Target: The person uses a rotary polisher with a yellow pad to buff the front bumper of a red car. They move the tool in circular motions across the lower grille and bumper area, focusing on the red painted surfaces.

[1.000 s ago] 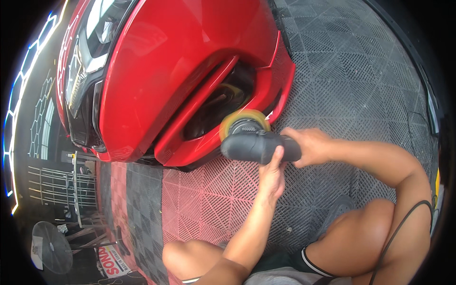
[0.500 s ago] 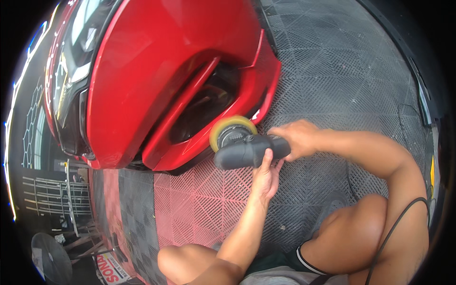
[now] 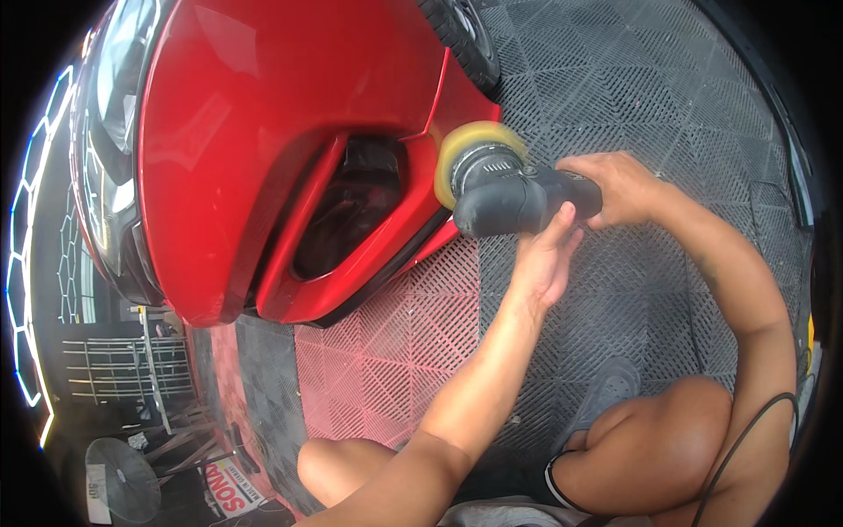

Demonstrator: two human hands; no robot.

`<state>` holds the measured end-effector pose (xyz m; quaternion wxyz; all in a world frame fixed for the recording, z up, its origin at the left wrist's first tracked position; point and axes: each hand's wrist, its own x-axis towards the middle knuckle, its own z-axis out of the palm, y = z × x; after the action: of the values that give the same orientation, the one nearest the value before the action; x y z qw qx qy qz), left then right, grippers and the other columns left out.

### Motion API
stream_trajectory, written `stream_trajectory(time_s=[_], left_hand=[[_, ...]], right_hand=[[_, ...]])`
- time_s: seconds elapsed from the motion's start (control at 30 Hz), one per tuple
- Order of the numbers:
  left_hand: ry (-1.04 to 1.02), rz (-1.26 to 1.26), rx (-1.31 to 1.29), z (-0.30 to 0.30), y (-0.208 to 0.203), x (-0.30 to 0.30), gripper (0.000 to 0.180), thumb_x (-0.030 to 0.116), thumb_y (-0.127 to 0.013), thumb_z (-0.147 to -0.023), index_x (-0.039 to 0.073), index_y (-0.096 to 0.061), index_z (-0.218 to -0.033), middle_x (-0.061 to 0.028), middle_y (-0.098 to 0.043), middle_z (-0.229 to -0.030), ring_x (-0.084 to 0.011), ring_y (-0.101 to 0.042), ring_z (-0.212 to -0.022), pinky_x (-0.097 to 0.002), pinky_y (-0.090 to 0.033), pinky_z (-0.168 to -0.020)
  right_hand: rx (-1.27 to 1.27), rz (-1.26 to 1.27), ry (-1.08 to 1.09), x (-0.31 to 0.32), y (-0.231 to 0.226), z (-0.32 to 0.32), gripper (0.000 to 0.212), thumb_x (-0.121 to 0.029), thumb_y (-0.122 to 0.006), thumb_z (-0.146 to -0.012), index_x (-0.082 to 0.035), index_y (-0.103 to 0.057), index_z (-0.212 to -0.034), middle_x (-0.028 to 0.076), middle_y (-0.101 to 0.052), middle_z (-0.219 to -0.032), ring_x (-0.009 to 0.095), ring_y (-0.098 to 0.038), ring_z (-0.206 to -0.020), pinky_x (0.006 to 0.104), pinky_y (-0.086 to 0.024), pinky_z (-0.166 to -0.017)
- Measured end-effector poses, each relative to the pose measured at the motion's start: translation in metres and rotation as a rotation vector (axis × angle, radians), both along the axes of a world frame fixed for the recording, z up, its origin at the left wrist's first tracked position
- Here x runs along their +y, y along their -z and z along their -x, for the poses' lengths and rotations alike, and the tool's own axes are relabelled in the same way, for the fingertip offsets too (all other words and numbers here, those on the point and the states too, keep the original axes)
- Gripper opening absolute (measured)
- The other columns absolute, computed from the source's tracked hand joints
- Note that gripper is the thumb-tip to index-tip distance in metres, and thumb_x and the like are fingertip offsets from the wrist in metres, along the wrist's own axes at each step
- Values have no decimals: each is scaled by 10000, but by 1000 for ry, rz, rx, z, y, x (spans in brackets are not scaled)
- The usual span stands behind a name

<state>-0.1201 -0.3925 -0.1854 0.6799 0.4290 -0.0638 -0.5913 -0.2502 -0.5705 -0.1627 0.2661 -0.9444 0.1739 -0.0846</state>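
A black polisher [image 3: 505,207] with a yellow foam pad [image 3: 450,167] is in both my hands. The pad lies at the outer corner of the red car bumper [image 3: 373,241], to the right of the dark air vent; whether it presses on the paint I cannot tell. My right hand [image 3: 622,186] wraps round the back end of the polisher's body. On the near side, my left hand [image 3: 546,268] holds the body, its thumb up along the casing and its other fingers partly hidden.
Beyond the bumper corner shows a black tyre [image 3: 461,39]. A black cord [image 3: 733,439] hangs over my right arm. Grey and red grid tiles [image 3: 378,351] cover the floor. At lower left stand a metal rack [image 3: 132,367], a dark round disc [image 3: 123,481] and a printed sign [image 3: 233,485].
The polisher and both hands have moved right and away from me, from the bumper's lower lip to its outer corner. The view has shifted, and the tyre now shows.
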Motion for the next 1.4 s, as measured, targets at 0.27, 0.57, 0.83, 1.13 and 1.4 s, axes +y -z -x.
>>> stream_trajectory(time_s=[0.27, 0.57, 0.83, 1.13, 1.4], left_hand=[[-129, -110, 89, -5, 24, 57, 523, 286, -824, -1062, 147, -586, -1507, -26, -652, -1459, -182, -612, -1325, -411, -510, -1110], [-310, -36, 148, -53, 54, 157, 591, 234, -864, -1021, 147, -573, -1528, -47, -631, -1510, -230, -572, -1419, -498, -431, -1233], [-491, 181, 197, -104, 61, 252, 626, 150, -867, -979, 150, -575, -1532, -55, -654, -1479, -244, -608, -1395, -509, -461, -1239], [-725, 380, 161, -166, 45, 307, 627, 253, -869, -925, 118, -602, -1476, -86, -688, -1413, -275, -636, -1354, -490, -471, -1218], [-845, 361, 143, -155, 12, 290, 586, 263, -807, -1000, 78, -569, -1503, -82, -647, -1424, -240, -610, -1366, -478, -461, -1230]], right_hand=[[77, -73, -228, 28, 32, -37, 848, -309, -953, -685, -178, -624, -1456, 84, -790, -1272, 343, -752, -1211, 500, -615, -995], [93, -1, -382, 103, 34, -118, 833, -330, -943, -705, -184, -633, -1464, 92, -782, -1195, 342, -762, -1162, 516, -623, -964], [139, 54, -488, 206, 6, -188, 830, -362, -955, -750, -136, -600, -1465, 156, -766, -1176, 384, -764, -1120, 527, -619, -956], [273, 80, -524, 297, -32, -269, 846, -417, -952, -786, -100, -574, -1474, 214, -761, -1247, 429, -756, -1164, 540, -605, -990], [390, 37, -425, 307, -77, -264, 848, -355, -928, -756, -122, -591, -1497, 212, -785, -1234, 407, -759, -1175, 545, -596, -1008]])
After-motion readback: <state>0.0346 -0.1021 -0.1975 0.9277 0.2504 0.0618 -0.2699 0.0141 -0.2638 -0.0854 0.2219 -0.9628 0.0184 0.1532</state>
